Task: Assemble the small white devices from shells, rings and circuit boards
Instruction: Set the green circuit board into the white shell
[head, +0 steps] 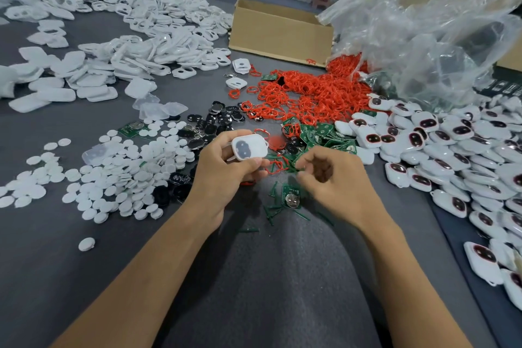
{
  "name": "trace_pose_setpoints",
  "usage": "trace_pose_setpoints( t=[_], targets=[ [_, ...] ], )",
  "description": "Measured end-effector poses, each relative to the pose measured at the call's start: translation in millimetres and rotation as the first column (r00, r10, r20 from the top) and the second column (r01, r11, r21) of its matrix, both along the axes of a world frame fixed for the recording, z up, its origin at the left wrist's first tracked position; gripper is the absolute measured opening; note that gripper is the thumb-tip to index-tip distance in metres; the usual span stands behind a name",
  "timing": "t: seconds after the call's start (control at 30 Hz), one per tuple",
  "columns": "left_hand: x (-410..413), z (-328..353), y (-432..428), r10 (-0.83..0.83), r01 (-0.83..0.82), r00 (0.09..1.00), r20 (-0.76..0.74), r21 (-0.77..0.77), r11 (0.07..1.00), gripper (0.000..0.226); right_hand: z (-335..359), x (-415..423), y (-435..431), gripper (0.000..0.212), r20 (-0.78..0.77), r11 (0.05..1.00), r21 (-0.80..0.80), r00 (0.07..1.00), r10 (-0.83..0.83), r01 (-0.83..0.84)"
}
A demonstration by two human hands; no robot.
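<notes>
My left hand [226,169] grips a white shell [250,147] with two dark openings, held above the grey table. My right hand [330,175] hovers just to its right with curled fingers; whether it pinches anything I cannot tell because of blur. A red ring [275,165] lies between the two hands. Below them lies a green circuit board [291,198] with a coin cell. A heap of red rings [310,90] sits behind, with more green boards [324,135] at its near side. Finished white devices [452,155] are piled at the right.
Empty white shells [135,25] cover the far left. White round discs [121,175] and black buttons [214,121] lie left of my hands. A cardboard box [279,31] and a clear plastic bag [423,22] stand behind. Green offcuts [271,210] are scattered close by.
</notes>
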State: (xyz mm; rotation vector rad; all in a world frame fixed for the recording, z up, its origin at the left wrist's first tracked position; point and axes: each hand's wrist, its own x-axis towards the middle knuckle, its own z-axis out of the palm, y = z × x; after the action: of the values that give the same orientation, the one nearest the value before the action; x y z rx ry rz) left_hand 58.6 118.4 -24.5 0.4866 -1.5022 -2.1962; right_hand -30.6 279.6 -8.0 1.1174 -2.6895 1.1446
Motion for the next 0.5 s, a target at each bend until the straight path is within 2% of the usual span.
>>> trace_pose_setpoints(
  t=[0.03,0.1,0.13,0.17,0.3,0.4,0.5],
  targets=[
    [0.0,0.0,0.1,0.000,0.000,1.000,0.000,0.002,1.000,0.040,0.2,0.4,1.1,0.015,0.002,0.995,0.095,1.000,-0.015,0.015],
    [0.0,-0.3,0.3,-0.003,0.003,1.000,-0.002,0.012,1.000,0.040,0.2,1.9,3.3,0.043,-0.033,0.945,0.318,0.997,-0.066,0.073],
    [-0.2,-0.4,0.4,-0.005,0.005,1.000,-0.001,0.013,1.000,0.040,1.7,3.3,2.0,0.048,-0.041,0.923,0.376,0.996,-0.076,0.086],
    [-0.2,-0.5,0.6,-0.007,0.007,1.000,0.002,0.012,1.000,0.040,3.0,5.0,1.1,0.046,-0.022,0.918,0.389,0.997,-0.071,0.074],
    [-0.3,-1.1,1.1,-0.022,0.022,1.000,0.013,-0.001,1.000,0.038,6.7,7.7,-0.5,0.016,0.059,0.953,0.297,0.997,0.053,-0.068],
    [-0.2,-0.8,0.2,-0.031,0.031,0.999,0.020,-0.001,1.000,0.038,7.8,9.2,0.6,0.030,0.093,0.956,0.266,0.990,0.104,-0.125],
    [0.2,-0.3,-0.5,-0.032,0.032,0.999,0.021,0.006,0.999,0.038,5.5,7.1,-0.4,0.026,0.041,0.958,0.266,0.994,0.097,-0.105]
  ],
)
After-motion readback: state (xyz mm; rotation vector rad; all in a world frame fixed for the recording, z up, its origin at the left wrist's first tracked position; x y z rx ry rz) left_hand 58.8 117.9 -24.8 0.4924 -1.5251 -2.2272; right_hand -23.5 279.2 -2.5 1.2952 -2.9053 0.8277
